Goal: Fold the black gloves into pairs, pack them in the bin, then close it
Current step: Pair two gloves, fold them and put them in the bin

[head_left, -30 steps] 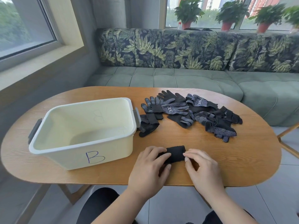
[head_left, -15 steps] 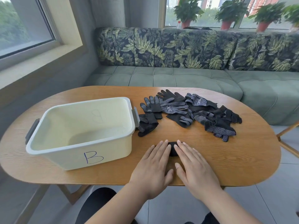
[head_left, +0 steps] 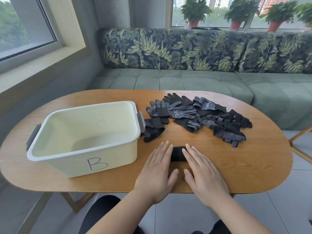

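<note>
The oval wooden tabletop (head_left: 253, 174) carries everything. On its left half stands the cream bin (head_left: 104, 157), with a handwritten B on the wall facing the near edge and grey latch handles at both ends. It is open, no glove lies inside it, and no lid shows anywhere in view. Packing has not begun and closing is a long way off — I judge the task barely started.

Toward the far edge, right of the bin, the loose gloves (head_left: 202, 115) lie in an untidy, overlapping heap. They are black knit, many with white grip dots on the palms, and their cuffs and fingers point every way. A single glove (head_left: 152, 130) lies apart from the heap, touching or just beside the bin's right handle. I cannot count them, but several pairs clearly remain to be matched and folded.

Near the middle of the near edge, the left hand (head_left: 157, 171) and the right hand (head_left: 204, 173) lie flat side by side, palms down and fingers straight. Neither grips anything. Between and under their inner fingers sits the folded bundle (head_left: 178, 154) — a small, compact black roll, mostly covered and pressed against the wood. It looks like the first pair made, and it should go into the bin next.
</note>
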